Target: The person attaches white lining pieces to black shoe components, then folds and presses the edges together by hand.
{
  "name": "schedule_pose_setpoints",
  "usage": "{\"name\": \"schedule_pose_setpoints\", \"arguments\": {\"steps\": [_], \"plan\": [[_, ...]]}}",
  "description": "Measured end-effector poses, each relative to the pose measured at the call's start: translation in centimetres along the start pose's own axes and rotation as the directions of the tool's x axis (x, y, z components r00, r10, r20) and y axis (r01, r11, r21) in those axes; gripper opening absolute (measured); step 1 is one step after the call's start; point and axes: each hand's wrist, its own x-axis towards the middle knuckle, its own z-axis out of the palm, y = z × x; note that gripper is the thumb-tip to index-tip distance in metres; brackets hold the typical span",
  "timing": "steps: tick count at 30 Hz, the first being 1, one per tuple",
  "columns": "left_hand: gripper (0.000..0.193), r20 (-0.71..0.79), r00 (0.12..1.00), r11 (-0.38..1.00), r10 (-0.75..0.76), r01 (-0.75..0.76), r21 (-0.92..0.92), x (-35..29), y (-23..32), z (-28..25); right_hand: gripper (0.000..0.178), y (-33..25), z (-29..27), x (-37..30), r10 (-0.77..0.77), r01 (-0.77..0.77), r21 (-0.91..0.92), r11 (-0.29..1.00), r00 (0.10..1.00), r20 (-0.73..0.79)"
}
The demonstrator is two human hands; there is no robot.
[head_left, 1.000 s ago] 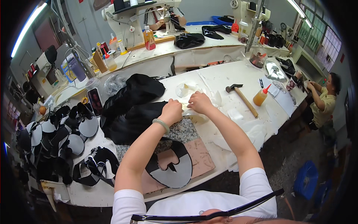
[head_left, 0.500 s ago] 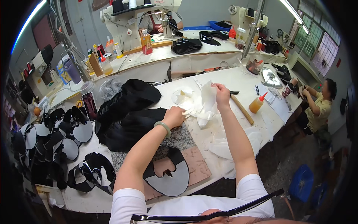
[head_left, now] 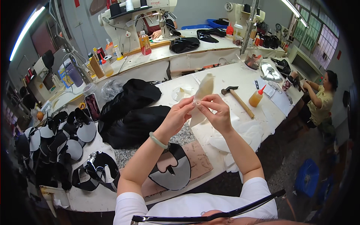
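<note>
Both my hands pinch one thin, pale, translucent sheet piece (head_left: pixel 205 87), raised above the table. My left hand (head_left: pixel 178 114), with a bracelet at its wrist, grips the piece from one side, fingertips together. From the other side my right hand (head_left: pixel 217 112) pinches it, the two sets of fingertips almost touching. The lower part of the piece hangs behind the fingers. Below my left forearm, a black and grey shoe upper piece (head_left: pixel 173 178) lies on a pinkish board (head_left: pixel 200 159). More white sheet pieces (head_left: pixel 240 138) lie beside my right forearm.
Black fabric (head_left: pixel 131 127) is heaped left of my hands, near a phone (head_left: pixel 92 106). Black and grey shoe uppers (head_left: pixel 47 144) pile at far left. A hammer (head_left: pixel 240 102) and a glue bottle (head_left: pixel 256 97) lie to the right. A co-worker (head_left: pixel 320 95) sits at far right.
My hands have come together, the left moving off the white pieces on the table. The sheet piece is now held between both hands. The hammer's head has come into view.
</note>
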Motion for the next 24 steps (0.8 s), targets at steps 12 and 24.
{"name": "schedule_pose_setpoints", "arguments": {"steps": [12,24], "plan": [[0.014,-0.217,0.974,0.971,0.064,-0.011,0.238,-1.1,-2.0,2.9,0.007,-0.8,-1.1,-2.3,-0.313,0.277,-0.452,0.848,0.950,-0.007],[0.019,-0.148,0.988,0.460,0.041,0.113,0.881,5.1,-6.2,-6.7,0.025,8.5,-17.2,0.2,0.667,-0.427,0.550,0.717,0.649,-0.365]]}}
